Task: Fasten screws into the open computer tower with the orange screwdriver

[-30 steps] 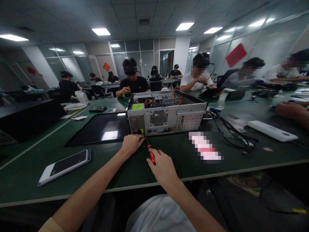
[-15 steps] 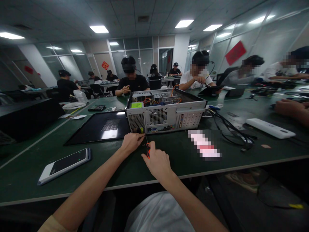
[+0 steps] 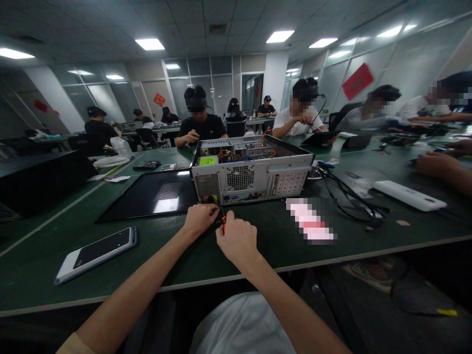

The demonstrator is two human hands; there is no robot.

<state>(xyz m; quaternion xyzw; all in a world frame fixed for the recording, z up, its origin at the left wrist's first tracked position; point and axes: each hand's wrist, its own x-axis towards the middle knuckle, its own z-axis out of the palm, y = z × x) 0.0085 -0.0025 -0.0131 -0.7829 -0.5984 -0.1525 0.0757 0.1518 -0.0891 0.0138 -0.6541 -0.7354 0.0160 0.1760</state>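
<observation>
My right hand (image 3: 239, 237) is wrapped around the orange and black handle of a screwdriver (image 3: 223, 223), whose thin shaft points away from me toward the case. Close to the shaft's tip, my left hand (image 3: 201, 217) has its fingers pinched together; whatever is between them is too small to make out. Just beyond both hands lies an opened computer case (image 3: 254, 179) on its side, its rear panel with ports and fan grille facing me. Wires and a yellow-green label show inside it. A black side panel (image 3: 147, 194) lies flat to its left.
On the green table (image 3: 177, 275), a white device with a dark screen (image 3: 98, 253) rests at left. To the right are a blurred-out pink item (image 3: 311, 221), black cables (image 3: 346, 191) and a white oblong device (image 3: 409, 195). Co-workers sit across and at right.
My left hand has drawn back slightly from the case's rear panel. My right fingers have closed further around the screwdriver handle, which has shifted a little toward me.
</observation>
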